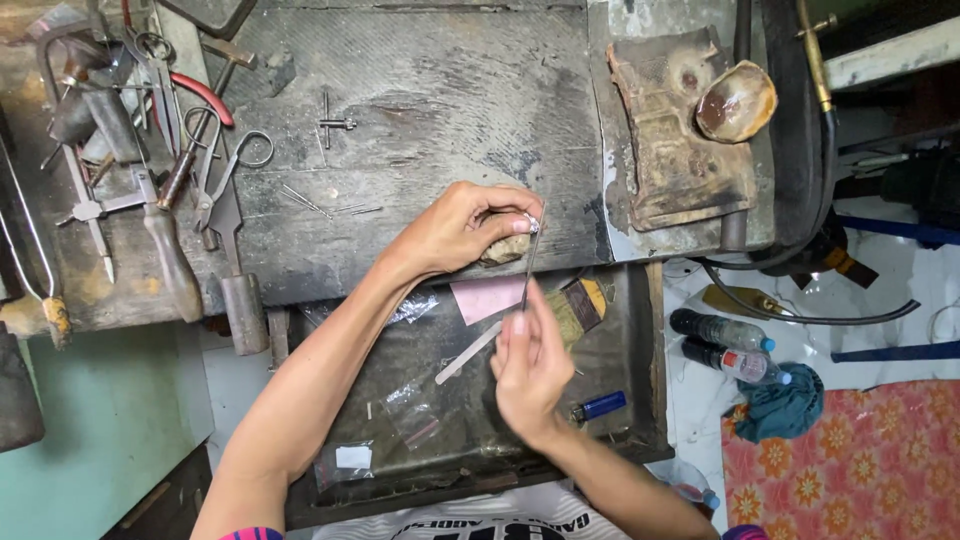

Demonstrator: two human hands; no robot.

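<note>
My left hand [462, 228] rests at the front edge of the dark, worn workbench [420, 110], its fingertips pinching a small silvery piece [533, 224] against a pale lump [507, 249]. My right hand [530, 370] is below it, over the open drawer [640, 400], and grips a thin dark needle file [529, 265]. The file runs upward and its tip touches the silvery piece.
Pliers, scissors, a saw frame and other hand tools [150, 150] crowd the bench's left side. A scorched block with a small dish [735, 100] sits at the right. The drawer holds a blue lighter [600, 405], plastic bags, a pink paper. Two bottles [725, 345] lie on the floor.
</note>
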